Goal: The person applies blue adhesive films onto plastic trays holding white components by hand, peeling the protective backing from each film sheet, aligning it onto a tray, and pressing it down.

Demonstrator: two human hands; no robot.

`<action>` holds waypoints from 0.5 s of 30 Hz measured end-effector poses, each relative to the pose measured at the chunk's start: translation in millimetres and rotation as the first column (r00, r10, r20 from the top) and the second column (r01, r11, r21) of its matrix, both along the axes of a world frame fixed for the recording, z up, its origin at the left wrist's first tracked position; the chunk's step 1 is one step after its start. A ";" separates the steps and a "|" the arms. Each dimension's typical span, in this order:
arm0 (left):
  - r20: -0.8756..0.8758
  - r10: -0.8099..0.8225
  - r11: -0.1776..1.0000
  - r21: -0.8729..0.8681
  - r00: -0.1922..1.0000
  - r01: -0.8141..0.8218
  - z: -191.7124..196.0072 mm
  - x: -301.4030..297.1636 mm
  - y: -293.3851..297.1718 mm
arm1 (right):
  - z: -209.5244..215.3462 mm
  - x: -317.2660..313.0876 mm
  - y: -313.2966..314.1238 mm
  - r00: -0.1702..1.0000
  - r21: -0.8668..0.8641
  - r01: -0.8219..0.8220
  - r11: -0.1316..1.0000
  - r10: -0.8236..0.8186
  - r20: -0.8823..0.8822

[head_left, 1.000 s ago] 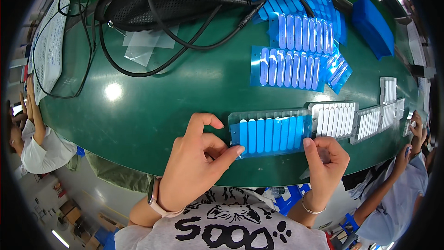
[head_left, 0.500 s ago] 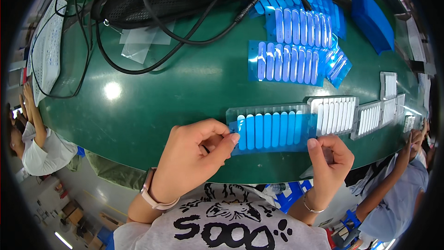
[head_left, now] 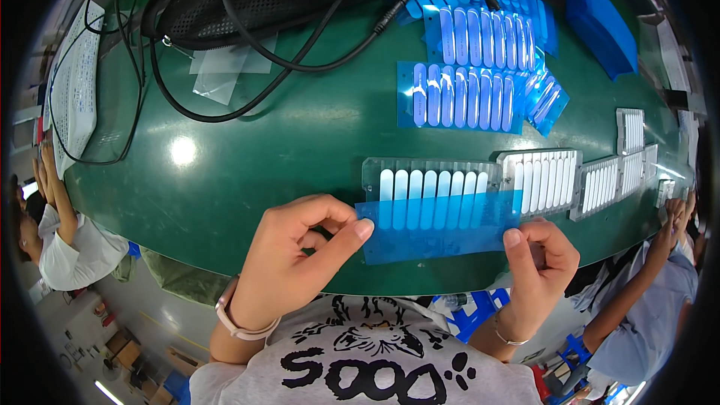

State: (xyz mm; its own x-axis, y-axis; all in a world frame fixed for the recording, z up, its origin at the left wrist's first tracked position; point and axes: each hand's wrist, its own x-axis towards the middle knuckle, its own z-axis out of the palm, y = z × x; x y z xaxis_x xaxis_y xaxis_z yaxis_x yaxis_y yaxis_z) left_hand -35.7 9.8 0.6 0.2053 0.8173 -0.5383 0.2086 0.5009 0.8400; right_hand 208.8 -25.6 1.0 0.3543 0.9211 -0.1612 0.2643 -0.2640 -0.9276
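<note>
Between my two hands a translucent blue film sheet [head_left: 435, 246] is stretched. My left hand [head_left: 304, 247] pinches its left edge, and my right hand [head_left: 538, 259] pinches its right edge. Under and behind the film lies a clear tray [head_left: 367, 174] with a row of white rounded strips [head_left: 414, 184]. The film covers the lower part of the strips, while their upper ends show bare. Touching this tray on the right is another clear tray [head_left: 538, 156] of similar white strips, close beyond my right hand.
Blue sheets bearing shiny strips [head_left: 463, 97] lie stacked beyond the trays. More strip trays [head_left: 598, 191] run off to the right. A blue box [head_left: 600, 26], a black mesh bag [head_left: 217, 4] with cables, and clear plastic pieces [head_left: 225, 71] are farther back. Other people sit at both sides.
The film has shifted toward me with both hands still pinching it, baring the upper part of the white strips it covered before. My left hand has moved slightly left.
</note>
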 end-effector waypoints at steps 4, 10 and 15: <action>-0.079 0.094 0.994 0.054 0.992 -0.090 -2.9 4.0 3.0 | -1.1 -4.1 2.6 1.000 -0.040 0.002 0.999 -0.001 0.017; -0.271 0.023 0.996 0.087 0.962 0.001 -1.8 5.6 13.9 | -5.8 -5.5 3.0 1.000 -0.059 0.002 0.998 -0.002 0.012; -0.305 0.030 0.984 0.176 0.952 0.026 -2.8 11.8 15.6 | -7.4 -6.5 6.3 0.999 -0.055 0.012 0.998 -0.010 0.038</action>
State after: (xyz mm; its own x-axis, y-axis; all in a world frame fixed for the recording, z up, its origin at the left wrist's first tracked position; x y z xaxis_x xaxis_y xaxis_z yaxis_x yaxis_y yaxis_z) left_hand -23.9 25.5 -2.2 0.0519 0.9048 -0.4227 0.4681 0.3518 0.8106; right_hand 202.4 -19.3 -6.5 0.3709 0.9072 -0.1985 0.2956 -0.3179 -0.9008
